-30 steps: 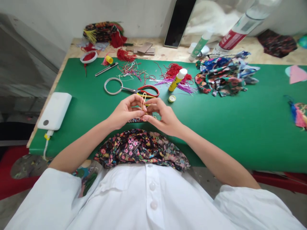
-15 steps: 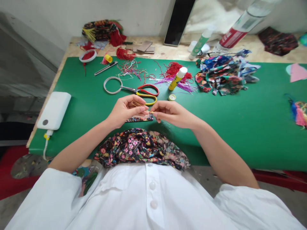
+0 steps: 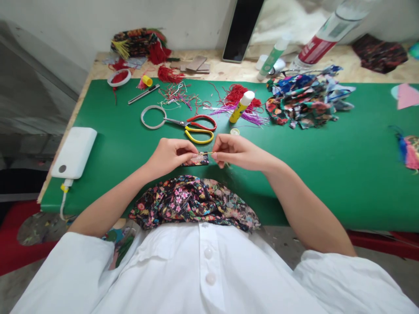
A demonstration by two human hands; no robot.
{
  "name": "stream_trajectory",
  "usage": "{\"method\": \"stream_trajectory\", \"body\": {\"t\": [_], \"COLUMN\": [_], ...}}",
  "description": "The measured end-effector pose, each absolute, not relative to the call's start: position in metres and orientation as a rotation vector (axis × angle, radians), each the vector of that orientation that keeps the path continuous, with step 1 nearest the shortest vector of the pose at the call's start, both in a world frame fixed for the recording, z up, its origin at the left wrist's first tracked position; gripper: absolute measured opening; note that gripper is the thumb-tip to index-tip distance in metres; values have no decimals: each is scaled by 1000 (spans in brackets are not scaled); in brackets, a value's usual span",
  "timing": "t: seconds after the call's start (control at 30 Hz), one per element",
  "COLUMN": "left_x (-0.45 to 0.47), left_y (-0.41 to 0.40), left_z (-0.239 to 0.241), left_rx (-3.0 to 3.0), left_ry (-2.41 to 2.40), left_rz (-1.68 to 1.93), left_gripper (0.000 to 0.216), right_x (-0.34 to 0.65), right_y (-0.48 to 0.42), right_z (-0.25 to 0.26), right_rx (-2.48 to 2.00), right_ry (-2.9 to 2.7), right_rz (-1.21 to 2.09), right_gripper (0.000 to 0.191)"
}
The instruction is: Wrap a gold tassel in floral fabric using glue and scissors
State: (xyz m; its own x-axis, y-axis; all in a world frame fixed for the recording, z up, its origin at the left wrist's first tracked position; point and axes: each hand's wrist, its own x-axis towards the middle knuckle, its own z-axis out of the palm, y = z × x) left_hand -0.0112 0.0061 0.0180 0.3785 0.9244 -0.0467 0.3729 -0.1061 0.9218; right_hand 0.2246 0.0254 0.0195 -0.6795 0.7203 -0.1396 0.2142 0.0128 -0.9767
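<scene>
A thin yellow cord (image 3: 205, 153) stretches between my two hands. The fingertips of my left hand (image 3: 172, 156) pinch one end, and those of my right hand (image 3: 240, 152) pinch the other. Just beneath the cord lies a small dark floral fabric piece (image 3: 198, 161) with a pale centre, its left part hidden by my left fingers. Scissors (image 3: 199, 128) with one red and one yellow handle rest beyond my hands. A small round cap (image 3: 235, 131) shows just past my right fingers. Dark floral cloth (image 3: 183, 198) is bunched at the table's near edge.
On the green mat (image 3: 327, 174) are a yellow glue stick (image 3: 242, 107), a tape roll (image 3: 153, 117), a utility knife (image 3: 143, 94), cut threads (image 3: 178, 93) and fabric scraps (image 3: 303, 98). A white power bank (image 3: 74, 152) is at left. A bottle (image 3: 322, 43) stands behind.
My hands have come slightly lower and a little farther apart. The yellow loop seen at my left fingers no longer shows; the cord now runs between both hands, close over the floral piece.
</scene>
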Motion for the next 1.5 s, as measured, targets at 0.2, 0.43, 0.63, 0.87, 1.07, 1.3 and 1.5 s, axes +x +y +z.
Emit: {"method": "stream_trajectory", "body": {"t": [0.2, 0.43, 0.63, 0.87, 1.07, 1.3, 1.5], "left_x": [-16, -20, -21, -22, -23, -23, -22], "left_y": [10, 13, 15, 16, 16, 15, 13], "left_z": [13, 16, 14, 14, 14, 15, 18], "left_rx": [1876, 2041, 2204, 2247, 2241, 2309, 2273], "left_ry": [1175, 1173, 1182, 1200, 1191, 1180, 1211], "left_rz": [648, 554, 499, 466, 466, 435, 427], "left_gripper": [10, 14, 15, 14, 16, 22, 25], "right_x": [225, 226, 222, 224, 227, 224, 223], "right_y": [29, 30, 28, 29, 30, 30, 29], "right_z": [16, 16, 10, 12, 13, 15, 12], "right_rx": [-1012, -1114, -1168, -1107, -1059, -1140, -1140], "right_ry": [-2082, -2280, -2358, -2443, -2474, -2502, -2500], "right_rz": [1513, 1261, 1103, 1108, 1114, 1053, 992], "right_gripper": [20, 17, 16, 8, 9, 21, 14]}}
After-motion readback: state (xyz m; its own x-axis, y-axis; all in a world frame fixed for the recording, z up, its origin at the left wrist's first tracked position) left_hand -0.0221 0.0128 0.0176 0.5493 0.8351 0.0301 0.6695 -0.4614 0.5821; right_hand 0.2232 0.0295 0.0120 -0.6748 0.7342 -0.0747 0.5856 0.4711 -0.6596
